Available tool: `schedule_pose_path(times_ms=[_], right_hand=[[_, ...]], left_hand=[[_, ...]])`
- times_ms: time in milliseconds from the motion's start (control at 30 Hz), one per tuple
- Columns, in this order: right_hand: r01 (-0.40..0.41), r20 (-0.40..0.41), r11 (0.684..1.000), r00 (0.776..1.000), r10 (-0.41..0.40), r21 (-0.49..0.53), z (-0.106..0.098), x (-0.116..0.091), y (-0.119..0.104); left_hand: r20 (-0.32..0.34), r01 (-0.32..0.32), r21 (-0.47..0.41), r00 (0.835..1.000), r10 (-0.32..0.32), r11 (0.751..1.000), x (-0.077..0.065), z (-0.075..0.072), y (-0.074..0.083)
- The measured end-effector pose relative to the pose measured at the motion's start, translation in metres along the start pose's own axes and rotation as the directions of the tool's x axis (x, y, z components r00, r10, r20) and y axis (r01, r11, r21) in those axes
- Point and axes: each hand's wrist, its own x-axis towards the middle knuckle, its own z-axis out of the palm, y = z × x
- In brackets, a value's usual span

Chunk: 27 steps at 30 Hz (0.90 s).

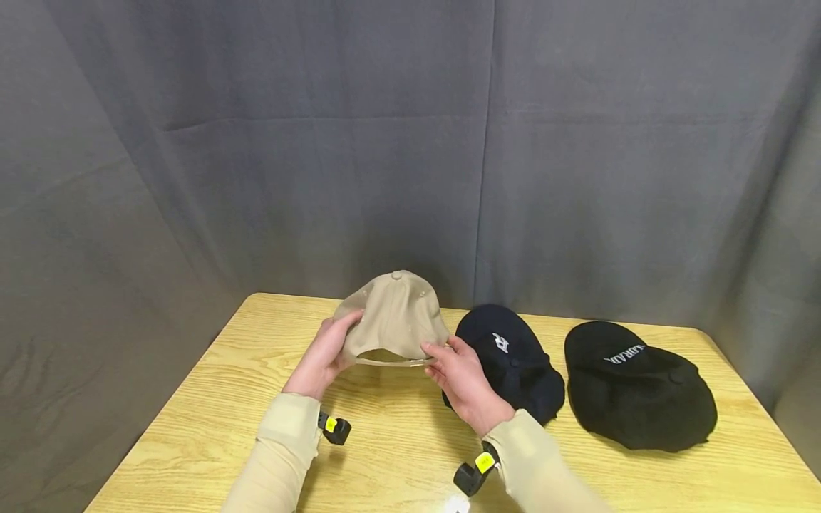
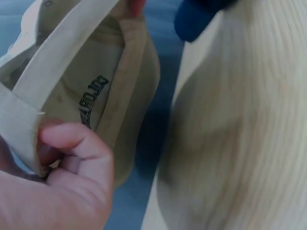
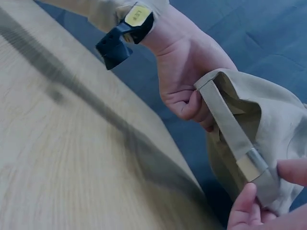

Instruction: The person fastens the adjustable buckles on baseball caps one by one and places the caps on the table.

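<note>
A beige baseball cap (image 1: 398, 313) is held up above the table, its back opening and strap facing me. My left hand (image 1: 326, 349) grips the cap's left edge; in the left wrist view its curled fingers (image 2: 79, 143) pinch the rim beside the strap. My right hand (image 1: 465, 377) pinches the right end of the strap, close to a metal buckle (image 3: 252, 165), between thumb and fingers. Dark lettering (image 2: 91, 98) shows inside the cap in the left wrist view. The cap's brim is hidden in the head view.
A navy cap (image 1: 522, 370) with a white letter lies right of the beige one, partly behind my right hand. Farther right lies a black cap (image 1: 641, 392) with white lettering. Grey curtains (image 1: 333, 178) hang behind the wooden table (image 1: 205, 420).
</note>
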Motion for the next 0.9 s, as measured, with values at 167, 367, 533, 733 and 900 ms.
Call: schedule_pose_path(times_ms=[167, 367, 533, 733, 900], right_hand=[[-0.045, 0.012, 0.997, 0.999, 0.046, -0.059, 0.002, 0.001, 0.013], [-0.061, 0.008, 0.994, 0.998, 0.062, -0.086, 0.001, 0.000, 0.021], [-0.047, 0.031, 0.993, 0.998, 0.051, -0.110, 0.000, -0.001, 0.023], [-0.061, 0.040, 0.989, 0.997, 0.067, -0.134, -0.002, -0.002, 0.023], [-0.073, 0.004, 0.984, 0.997, 0.075, -0.164, -0.002, -0.003, 0.022]], left_hand=[[-0.008, 0.059, 0.147, 0.998, -0.059, 0.987, 0.005, -0.011, -0.009], [-0.004, 0.093, 0.198, 0.996, -0.094, 0.976, 0.008, -0.019, -0.017], [-0.045, 0.100, 0.253, 0.995, -0.092, 0.962, 0.006, -0.022, -0.021], [-0.077, 0.058, 0.274, 0.996, -0.038, 0.960, 0.009, -0.022, -0.022], [-0.063, 0.042, 0.259, 0.998, -0.027, 0.965, 0.008, -0.020, -0.023]])
